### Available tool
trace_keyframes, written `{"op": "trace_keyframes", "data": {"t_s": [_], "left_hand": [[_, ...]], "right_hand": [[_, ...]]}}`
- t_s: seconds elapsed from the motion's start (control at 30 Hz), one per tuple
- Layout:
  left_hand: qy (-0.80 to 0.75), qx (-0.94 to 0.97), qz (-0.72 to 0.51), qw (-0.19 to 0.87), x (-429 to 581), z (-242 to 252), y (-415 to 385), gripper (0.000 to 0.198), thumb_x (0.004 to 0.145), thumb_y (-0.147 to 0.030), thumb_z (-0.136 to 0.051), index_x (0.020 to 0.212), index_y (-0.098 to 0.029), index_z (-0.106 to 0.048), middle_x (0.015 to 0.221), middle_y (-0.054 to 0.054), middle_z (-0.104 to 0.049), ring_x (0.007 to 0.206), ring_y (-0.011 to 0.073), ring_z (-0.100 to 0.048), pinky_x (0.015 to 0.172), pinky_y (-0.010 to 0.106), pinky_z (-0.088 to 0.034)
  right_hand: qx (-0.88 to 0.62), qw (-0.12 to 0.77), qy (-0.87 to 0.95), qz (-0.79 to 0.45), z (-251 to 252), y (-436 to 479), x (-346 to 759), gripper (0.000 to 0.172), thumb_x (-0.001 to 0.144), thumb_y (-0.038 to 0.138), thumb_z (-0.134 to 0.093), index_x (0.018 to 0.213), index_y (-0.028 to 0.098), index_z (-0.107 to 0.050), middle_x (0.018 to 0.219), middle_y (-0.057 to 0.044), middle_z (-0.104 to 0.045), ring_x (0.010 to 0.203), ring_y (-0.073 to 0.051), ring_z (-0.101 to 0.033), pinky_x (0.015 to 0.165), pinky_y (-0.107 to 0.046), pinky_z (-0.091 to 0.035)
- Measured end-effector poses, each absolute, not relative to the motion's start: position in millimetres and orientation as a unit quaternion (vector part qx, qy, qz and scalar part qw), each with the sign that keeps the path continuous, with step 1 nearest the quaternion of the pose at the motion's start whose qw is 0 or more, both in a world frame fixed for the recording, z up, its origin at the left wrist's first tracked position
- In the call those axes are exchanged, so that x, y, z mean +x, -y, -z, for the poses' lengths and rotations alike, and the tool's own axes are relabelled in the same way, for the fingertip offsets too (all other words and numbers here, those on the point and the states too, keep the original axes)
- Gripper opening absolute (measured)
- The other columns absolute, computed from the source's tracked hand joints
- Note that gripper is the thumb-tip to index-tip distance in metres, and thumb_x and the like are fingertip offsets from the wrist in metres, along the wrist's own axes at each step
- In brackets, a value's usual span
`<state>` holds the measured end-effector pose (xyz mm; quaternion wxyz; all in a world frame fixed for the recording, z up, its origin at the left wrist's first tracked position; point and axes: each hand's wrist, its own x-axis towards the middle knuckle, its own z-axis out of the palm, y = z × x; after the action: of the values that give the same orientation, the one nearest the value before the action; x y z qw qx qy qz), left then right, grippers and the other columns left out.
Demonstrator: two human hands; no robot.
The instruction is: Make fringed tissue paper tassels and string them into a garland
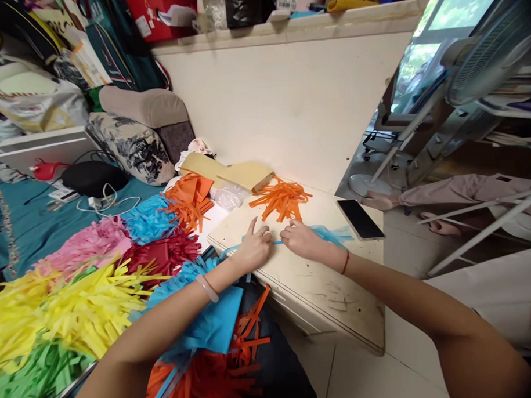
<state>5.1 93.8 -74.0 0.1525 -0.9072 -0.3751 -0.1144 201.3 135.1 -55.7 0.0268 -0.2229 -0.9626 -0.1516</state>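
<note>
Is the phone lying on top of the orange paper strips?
No, the phone lies on the bare board, apart from the orange strips, which sit further left.

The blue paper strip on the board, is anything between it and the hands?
No. Both hands already touch the blue paper strip: the left hand and right hand press it on the wooden board. The orange paper pile and the phone lie apart.

a home, prob a bedroom used for crafts: bed w/ teal sheet (26,225) and pillows (135,146) at left, standing fan (482,63) upper right, cluttered shelf (285,24) along top, phone (361,219) on low table (321,284).
</note>
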Motion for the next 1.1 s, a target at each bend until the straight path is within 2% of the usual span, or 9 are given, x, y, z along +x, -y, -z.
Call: {"op": "trace_keyframes", "data": {"t_s": [0.13,0.23,0.4,0.5,0.7,0.8,0.9,0.97,1.1], "left_hand": [[0.38,-0.906,0.105,0.154,9.1,74.1,-93.8,0.023,0.086,-0.008,-0.049,0.073,-0.015,-0.067,0.078,0.007,-0.06,0.1,0.0259,-0.054,0.112,0.067,-0.015],[0.39,-0.9,0.11,0.157,9.1,77.5,-90.3,0.024,0.087,-0.009,-0.047,0.076,-0.014,-0.067,0.082,0.008,-0.061,0.097,0.0245,-0.054,0.113,0.065,-0.016],[0.414,-0.89,0.082,0.173,6.2,80.4,-75.3,0.023,0.089,-0.009,-0.045,0.095,-0.012,-0.066,0.096,0.01,-0.06,0.101,0.0252,-0.054,0.111,0.064,-0.022],[0.434,-0.883,0.065,0.168,2.7,75.9,-67.3,0.027,0.092,-0.012,-0.04,0.106,-0.013,-0.064,0.102,0.009,-0.06,0.106,0.0252,-0.053,0.111,0.063,-0.022],[0.43,-0.89,0.035,0.146,0.0,67.8,-68.4,0.027,0.094,-0.013,-0.04,0.109,-0.014,-0.063,0.105,0.008,-0.061,0.106,0.0242,-0.053,0.11,0.063,-0.024],[0.423,-0.893,0.033,0.151,0.2,69.3,-69.8,0.026,0.093,-0.013,-0.043,0.108,-0.013,-0.063,0.103,0.009,-0.062,0.106,0.0247,-0.053,0.11,0.062,-0.025],[0.427,-0.889,0.045,0.157,-2.1,72.8,-67.6,0.028,0.093,-0.012,-0.042,0.112,-0.012,-0.061,0.105,0.009,-0.062,0.105,0.0245,-0.054,0.109,0.061,-0.026],[0.428,-0.888,0.054,0.157,-3.8,74.1,-66.5,0.029,0.092,-0.011,-0.042,0.115,-0.012,-0.06,0.107,0.01,-0.062,0.104,0.0245,-0.055,0.108,0.061,-0.027],[0.429,-0.891,0.046,0.139,0.4,70.9,-72.9,0.023,0.091,-0.01,-0.043,0.101,-0.01,-0.064,0.097,0.01,-0.064,0.096,0.0239,-0.059,0.107,0.06,-0.028]], "right_hand": [[-0.232,0.028,0.959,0.159,55.9,-127.8,192.2,0.03,0.094,0.011,-0.043,0.076,0.015,-0.067,0.077,-0.006,-0.065,0.078,-0.019,-0.055,0.082,-0.039,-0.035],[-0.243,0.048,0.956,0.16,61.8,-121.1,187.6,0.031,0.096,0.012,-0.039,0.086,0.012,-0.068,0.085,-0.009,-0.066,0.085,-0.02,-0.056,0.083,-0.038,-0.037],[-0.252,0.096,0.953,0.142,74.6,-109.2,196.9,0.028,0.095,0.013,-0.04,0.106,0.012,-0.066,0.112,-0.011,-0.066,0.119,-0.023,-0.05,0.092,-0.038,-0.037],[-0.277,0.129,0.944,0.124,76.3,-105.5,212.2,0.026,0.094,0.015,-0.044,0.107,0.014,-0.067,0.116,-0.009,-0.066,0.128,-0.025,-0.044,0.096,-0.041,-0.034],[-0.316,0.103,0.936,0.12,67.6,-112.4,215.2,0.022,0.094,0.021,-0.048,0.099,0.016,-0.069,0.108,-0.008,-0.07,0.107,-0.023,-0.058,0.094,-0.043,-0.034],[-0.294,0.098,0.942,0.13,65.8,-114.6,206.4,0.022,0.095,0.019,-0.048,0.096,0.016,-0.069,0.111,-0.007,-0.069,0.116,-0.025,-0.054,0.099,-0.044,-0.031],[-0.28,0.084,0.946,0.143,68.5,-114.1,208.1,0.026,0.096,0.015,-0.042,0.103,0.015,-0.067,0.117,-0.007,-0.067,0.126,-0.024,-0.046,0.101,-0.043,-0.03],[-0.281,0.067,0.946,0.15,69.9,-115.3,213.6,0.026,0.096,0.014,-0.042,0.109,0.013,-0.065,0.116,-0.009,-0.066,0.125,-0.024,-0.046,0.098,-0.041,-0.032],[-0.281,0.023,0.948,0.149,64.3,-123.6,214.3,0.023,0.093,0.011,-0.045,0.093,0.011,-0.067,0.095,-0.01,-0.069,0.096,-0.022,-0.059,0.091,-0.039,-0.035]]}}
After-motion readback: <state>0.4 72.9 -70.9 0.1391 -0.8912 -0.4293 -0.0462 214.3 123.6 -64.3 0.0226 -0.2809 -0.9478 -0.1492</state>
